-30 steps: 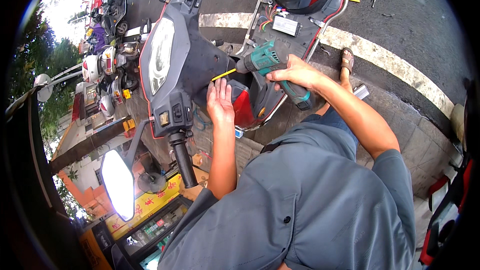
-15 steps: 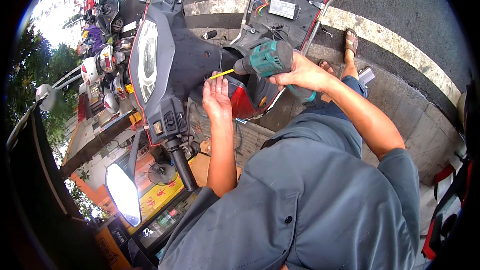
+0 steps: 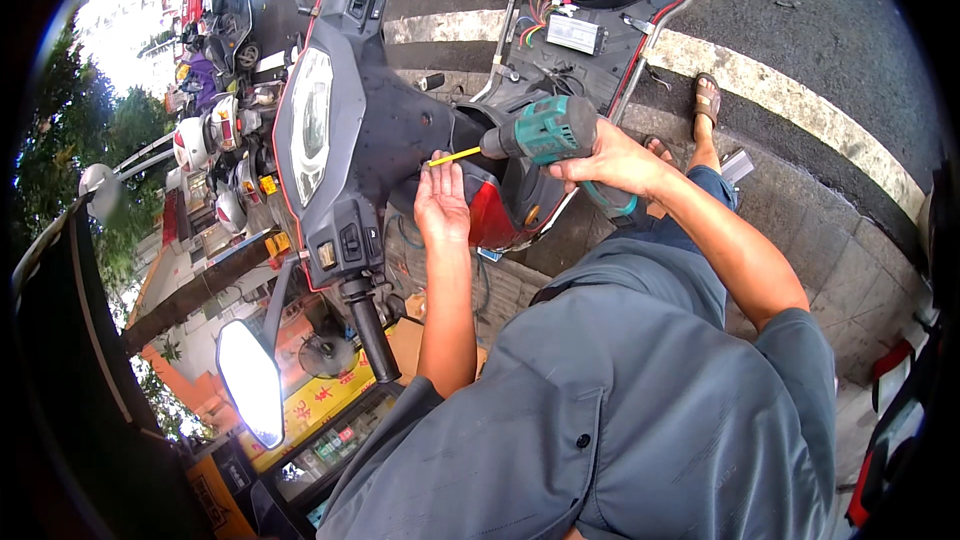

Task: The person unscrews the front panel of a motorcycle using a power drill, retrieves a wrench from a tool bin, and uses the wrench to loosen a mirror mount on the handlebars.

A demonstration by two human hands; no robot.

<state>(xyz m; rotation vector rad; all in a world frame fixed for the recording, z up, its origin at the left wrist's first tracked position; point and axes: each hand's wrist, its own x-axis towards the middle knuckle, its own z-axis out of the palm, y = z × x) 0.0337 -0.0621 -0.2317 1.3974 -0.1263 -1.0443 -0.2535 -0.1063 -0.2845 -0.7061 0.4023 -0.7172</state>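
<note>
Beside the scooter's front cowl (image 3: 395, 120), the right hand (image 3: 618, 160) grips a cordless drill (image 3: 548, 130), its yellow bit (image 3: 456, 156) angled cowlward. The left hand (image 3: 442, 205), palm up, fingers extended, nears the bit's tip; I can't tell whether they touch. A gap separates palm from chuck (image 3: 495, 143).

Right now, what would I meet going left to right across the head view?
Lower mirror, scooter headlight, thin yellow rod, teal drill, rightmost sandal.

Headlight (image 3: 311, 120) left of drill (image 3: 550, 130), sandals (image 3: 707, 93) right
</note>
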